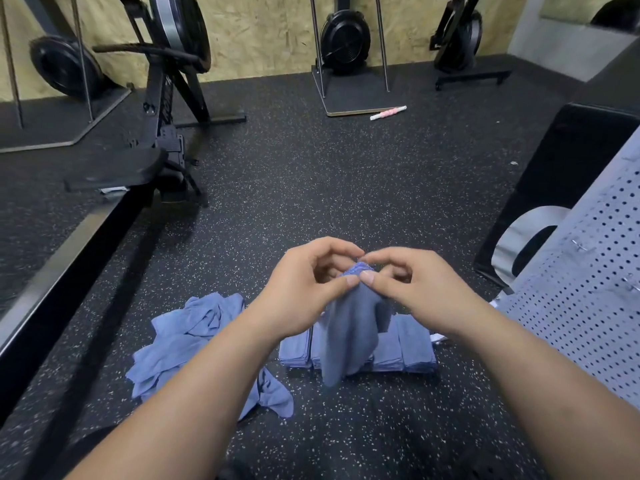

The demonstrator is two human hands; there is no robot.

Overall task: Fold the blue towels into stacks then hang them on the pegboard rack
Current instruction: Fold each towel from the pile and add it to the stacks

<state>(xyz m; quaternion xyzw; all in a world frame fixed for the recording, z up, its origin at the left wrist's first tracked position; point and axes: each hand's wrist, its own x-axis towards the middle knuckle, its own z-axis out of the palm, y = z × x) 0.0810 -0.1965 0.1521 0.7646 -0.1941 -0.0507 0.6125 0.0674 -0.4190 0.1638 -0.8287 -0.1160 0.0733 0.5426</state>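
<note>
In the head view, the left hand [304,289] and the right hand [412,289] are meeting above the speckled black rubber floor [311,185]. Each grip is pinching the bunched top edge of one soft blue towel [349,334] between thumb and forefinger. The cloth is hanging limp in loose folds in front of the folded towels [412,348], which are lying in flat rectangular stacks on the floor, perhaps three side by side, partly hidden. A crumpled heap of unfolded towels [187,341] is sprawling just left of them. The grey perforated metal pegboard rack [588,306] is filling the right edge, near the stacks.
</note>
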